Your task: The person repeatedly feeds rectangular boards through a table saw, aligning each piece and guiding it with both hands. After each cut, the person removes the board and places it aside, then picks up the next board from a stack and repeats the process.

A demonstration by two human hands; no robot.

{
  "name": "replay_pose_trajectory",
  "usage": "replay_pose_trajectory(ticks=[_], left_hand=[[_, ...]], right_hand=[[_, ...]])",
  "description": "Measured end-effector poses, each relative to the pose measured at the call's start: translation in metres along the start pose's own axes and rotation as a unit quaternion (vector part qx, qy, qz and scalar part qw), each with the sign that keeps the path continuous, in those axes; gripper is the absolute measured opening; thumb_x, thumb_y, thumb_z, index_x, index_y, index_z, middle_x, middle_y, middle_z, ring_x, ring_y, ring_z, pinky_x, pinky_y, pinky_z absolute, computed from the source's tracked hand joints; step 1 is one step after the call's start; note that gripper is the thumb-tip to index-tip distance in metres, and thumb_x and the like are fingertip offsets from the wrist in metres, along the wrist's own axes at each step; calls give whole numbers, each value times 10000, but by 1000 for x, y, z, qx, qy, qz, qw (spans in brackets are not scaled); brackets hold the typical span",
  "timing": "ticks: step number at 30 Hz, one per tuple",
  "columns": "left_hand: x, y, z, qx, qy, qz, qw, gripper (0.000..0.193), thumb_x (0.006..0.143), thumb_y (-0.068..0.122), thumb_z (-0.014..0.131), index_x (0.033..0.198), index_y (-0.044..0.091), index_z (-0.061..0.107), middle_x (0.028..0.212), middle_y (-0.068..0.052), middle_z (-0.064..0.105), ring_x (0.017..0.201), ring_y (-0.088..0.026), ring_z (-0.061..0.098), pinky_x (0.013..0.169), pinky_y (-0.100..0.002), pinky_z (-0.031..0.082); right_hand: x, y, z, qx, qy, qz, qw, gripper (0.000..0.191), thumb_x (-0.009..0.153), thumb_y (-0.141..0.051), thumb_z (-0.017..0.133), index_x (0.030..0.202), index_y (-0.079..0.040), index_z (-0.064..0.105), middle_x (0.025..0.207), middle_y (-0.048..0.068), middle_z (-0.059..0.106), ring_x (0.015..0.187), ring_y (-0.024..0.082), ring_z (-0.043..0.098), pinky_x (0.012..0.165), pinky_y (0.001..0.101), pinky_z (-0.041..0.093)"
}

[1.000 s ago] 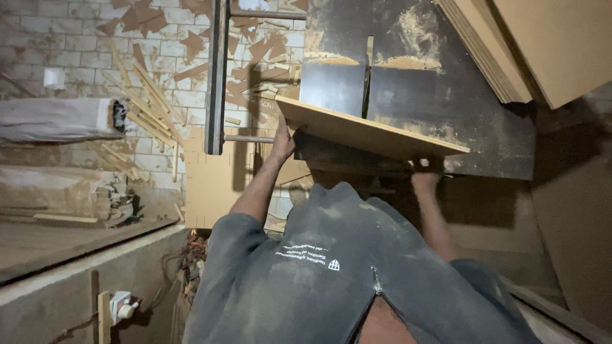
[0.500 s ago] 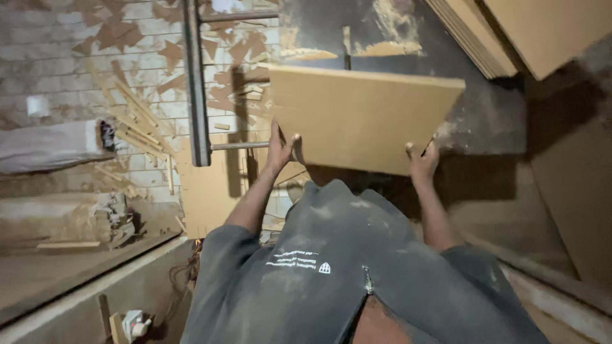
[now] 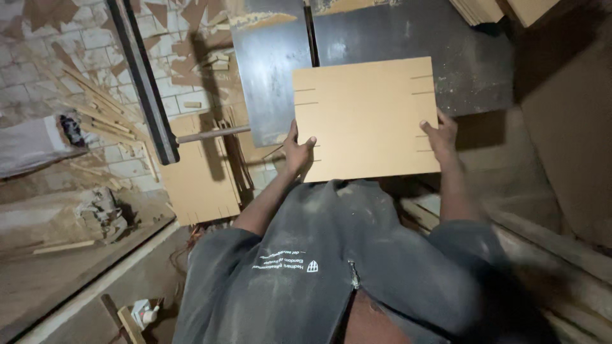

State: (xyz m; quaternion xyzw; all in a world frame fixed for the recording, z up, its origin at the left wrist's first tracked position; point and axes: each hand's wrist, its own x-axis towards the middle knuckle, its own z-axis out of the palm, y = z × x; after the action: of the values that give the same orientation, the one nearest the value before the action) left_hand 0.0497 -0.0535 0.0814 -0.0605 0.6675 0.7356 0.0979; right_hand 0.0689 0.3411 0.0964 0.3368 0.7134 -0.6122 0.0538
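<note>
I hold a rectangular tan fibreboard panel [image 3: 366,118] up in front of me, its face turned toward the camera. Short saw slots are cut into its left and right edges. My left hand [image 3: 297,151] grips the panel's lower left edge, thumb on the face. My right hand [image 3: 438,135] grips the right edge near the bottom. Behind the panel lies the dark, dusty saw table [image 3: 408,44].
A dark upright post [image 3: 145,83] stands at left. Another slotted tan panel [image 3: 199,175] leans below it, by a wooden rod [image 3: 213,134]. Scrap strips and offcuts [image 3: 95,102] litter the tiled floor. Stacked boards [image 3: 503,9] sit at top right. A wooden bench edge [image 3: 95,280] runs at lower left.
The panel has swung from nearly flat and edge-on to upright, face toward the camera, and come closer to me. Both hands kept their grip on its sides.
</note>
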Motion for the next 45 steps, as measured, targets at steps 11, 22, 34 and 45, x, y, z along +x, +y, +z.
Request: replay_pose_trajectory(ticks=[11,22,34,45], left_hand=[[42,-1,29,-14,34,-25,999,717,880,-93,672,1536,-15,395,1436,-146,589,1322,-227,533,1147,-346,397],[76,3,28,-13,53,-53,997,702,844,-110,679,1509,-5,479,1387,-147,645,1280,-213,586,1117,-323,432],[45,14,25,67,52,-83,993,710,904,-38,666,1550,-49,373,1460,-183,580,1328,-236,544,1138,-339,413],[40,-16,-39,-53,94,-69,992,772,852,-111,690,1544,-9,363,1461,-134,574,1296,-204,553,1110,-326,437]], right_hand=[[66,-18,-6,-40,-23,-20,999,611,936,-18,722,1502,6,496,1414,174,629,1239,214,635,1051,322,522],[88,-35,9,-51,1,11,999,661,926,-25,736,1529,-18,466,1352,173,654,1193,202,653,1023,303,522],[66,-9,-3,-33,-43,-59,997,595,962,-27,727,1515,15,512,1371,146,650,1173,185,625,1006,307,525],[52,0,56,-22,-37,-40,998,674,906,15,718,1531,-20,470,1434,125,598,1239,181,593,1028,312,501]])
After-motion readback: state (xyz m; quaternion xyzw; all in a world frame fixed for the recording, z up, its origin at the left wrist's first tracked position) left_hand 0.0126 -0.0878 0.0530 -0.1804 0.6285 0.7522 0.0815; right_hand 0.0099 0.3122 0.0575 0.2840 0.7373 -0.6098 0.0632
